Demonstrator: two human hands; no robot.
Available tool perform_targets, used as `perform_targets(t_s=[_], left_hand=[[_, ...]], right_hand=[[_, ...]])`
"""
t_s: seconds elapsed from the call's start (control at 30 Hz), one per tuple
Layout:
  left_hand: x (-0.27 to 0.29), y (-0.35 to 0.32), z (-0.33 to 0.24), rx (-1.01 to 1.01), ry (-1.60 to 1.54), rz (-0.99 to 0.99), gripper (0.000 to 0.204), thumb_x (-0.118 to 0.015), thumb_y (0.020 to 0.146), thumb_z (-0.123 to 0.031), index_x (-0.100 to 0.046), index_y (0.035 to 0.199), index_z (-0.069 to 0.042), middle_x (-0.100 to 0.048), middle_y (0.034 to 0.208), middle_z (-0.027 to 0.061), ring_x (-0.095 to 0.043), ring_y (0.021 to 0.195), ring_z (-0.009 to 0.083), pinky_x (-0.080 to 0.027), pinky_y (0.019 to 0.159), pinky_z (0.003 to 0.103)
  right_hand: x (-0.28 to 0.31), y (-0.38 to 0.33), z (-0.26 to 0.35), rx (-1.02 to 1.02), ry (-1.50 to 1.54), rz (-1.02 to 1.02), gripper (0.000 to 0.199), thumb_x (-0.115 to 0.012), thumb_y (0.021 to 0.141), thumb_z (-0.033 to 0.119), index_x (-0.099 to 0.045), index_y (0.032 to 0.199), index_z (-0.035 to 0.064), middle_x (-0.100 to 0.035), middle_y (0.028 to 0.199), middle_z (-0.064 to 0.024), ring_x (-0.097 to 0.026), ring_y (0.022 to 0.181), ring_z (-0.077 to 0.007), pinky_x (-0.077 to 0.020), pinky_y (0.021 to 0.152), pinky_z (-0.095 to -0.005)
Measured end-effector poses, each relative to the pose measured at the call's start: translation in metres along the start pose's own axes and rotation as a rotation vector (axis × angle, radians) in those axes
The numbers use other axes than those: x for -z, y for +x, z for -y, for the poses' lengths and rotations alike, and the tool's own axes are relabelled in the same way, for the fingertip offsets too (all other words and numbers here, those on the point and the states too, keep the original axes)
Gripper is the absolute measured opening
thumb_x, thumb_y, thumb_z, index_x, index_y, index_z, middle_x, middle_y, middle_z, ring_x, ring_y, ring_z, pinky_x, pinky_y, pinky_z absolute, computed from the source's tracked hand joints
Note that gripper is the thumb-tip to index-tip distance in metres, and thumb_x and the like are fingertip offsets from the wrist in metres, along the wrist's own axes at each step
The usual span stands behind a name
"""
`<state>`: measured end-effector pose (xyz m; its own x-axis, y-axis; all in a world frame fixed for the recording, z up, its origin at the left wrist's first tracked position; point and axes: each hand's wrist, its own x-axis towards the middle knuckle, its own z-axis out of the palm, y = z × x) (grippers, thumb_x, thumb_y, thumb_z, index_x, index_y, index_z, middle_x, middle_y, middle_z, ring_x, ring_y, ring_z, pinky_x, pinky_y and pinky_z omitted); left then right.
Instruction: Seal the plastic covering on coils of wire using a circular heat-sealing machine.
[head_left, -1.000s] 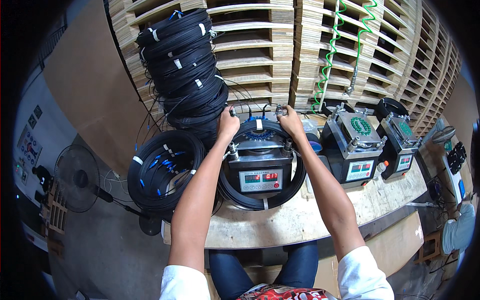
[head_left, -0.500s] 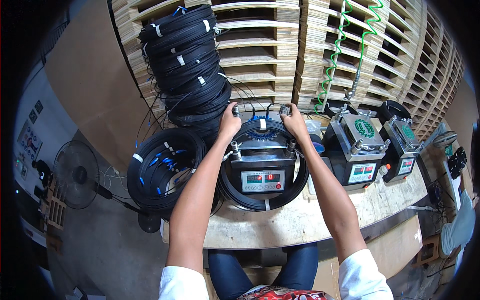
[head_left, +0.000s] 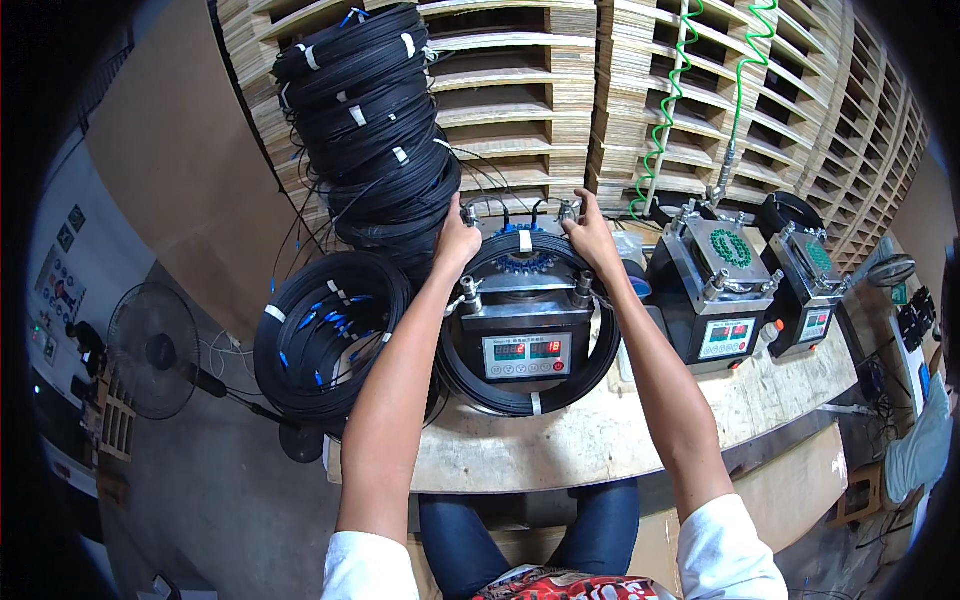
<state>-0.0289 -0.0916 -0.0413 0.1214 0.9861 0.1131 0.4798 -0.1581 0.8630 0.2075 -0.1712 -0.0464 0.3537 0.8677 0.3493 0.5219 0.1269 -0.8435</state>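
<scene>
Both hands are up at the far edge of the black cable coil (head_left: 527, 400) looped around the metal winding machine (head_left: 522, 325): left hand (head_left: 457, 243) curled onto it, right hand (head_left: 590, 232) gripping too (fingers mostly hidden). Glossy coils (head_left: 370, 130) stacked beside it.

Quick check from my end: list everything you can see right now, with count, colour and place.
winding machine: one, steel and black, bench centre
cable coil: one, black, ringing that machine
stacked coils: one tall pile, black, back left
coil with blue connectors: one, black, left of bench
other machines: two, black, right
spiral hoses: two, green, back
wooden pallets: stacked, tan, behind
fan: one, black, floor left
left hand: coil's back edge
right hand: coil's back edge
</scene>
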Motion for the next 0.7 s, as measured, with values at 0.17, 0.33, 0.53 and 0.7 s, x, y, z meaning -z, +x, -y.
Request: perform_targets(t_s=[0.17,0.33,0.53,0.7], left_hand=[[0.003,-0.014,-0.012,-0.030,-0.143,0.078,0.089,-0.047,0.074,0.002,-0.019,0.158,-0.006,-0.041,0.151,0.0268,-0.046,0.136,0.0390,-0.035,0.112,0.037],[0.001,-0.011,-0.011,0.006,-0.045,-0.070,0.086,-0.046,0.076,0.000,-0.018,0.157,-0.003,-0.040,0.149,0.0313,-0.043,0.138,0.0410,-0.031,0.117,0.038],[-0.003,-0.007,-0.012,0.043,-0.008,-0.039,0.083,-0.047,0.077,-0.003,-0.022,0.156,-0.004,-0.044,0.147,0.0306,-0.045,0.137,0.0404,-0.033,0.115,0.041],[0.000,-0.006,-0.006,0.007,0.027,-0.049,0.083,-0.048,0.076,-0.002,-0.024,0.156,-0.004,-0.044,0.148,0.0285,-0.045,0.137,0.0391,-0.034,0.115,0.041]], right_hand=[[0.002,-0.006,0.007,-0.033,-0.117,-0.105,0.063,-0.068,0.082,0.022,-0.048,0.140,0.0056,-0.067,0.102,-0.0232,-0.067,0.093,-0.0324,-0.0505,0.087,-0.0396],[0.002,-0.006,0.015,-0.129,-0.124,-0.030,0.065,-0.067,0.080,0.024,-0.046,0.139,0.0061,-0.064,0.117,-0.0336,-0.061,0.113,-0.0458,-0.0473,0.097,-0.0461],[0.006,0.004,-0.009,-0.026,0.000,0.019,0.064,-0.067,0.081,0.022,-0.047,0.140,0.0071,-0.067,0.096,-0.0252,-0.066,0.094,-0.0372,-0.0503,0.086,-0.0431],[0.004,-0.002,-0.003,-0.028,0.031,0.037,0.054,-0.064,0.087,0.012,-0.048,0.138,0.0072,-0.065,0.084,-0.0122,-0.061,0.078,-0.0193,-0.0495,0.071,-0.0334]])
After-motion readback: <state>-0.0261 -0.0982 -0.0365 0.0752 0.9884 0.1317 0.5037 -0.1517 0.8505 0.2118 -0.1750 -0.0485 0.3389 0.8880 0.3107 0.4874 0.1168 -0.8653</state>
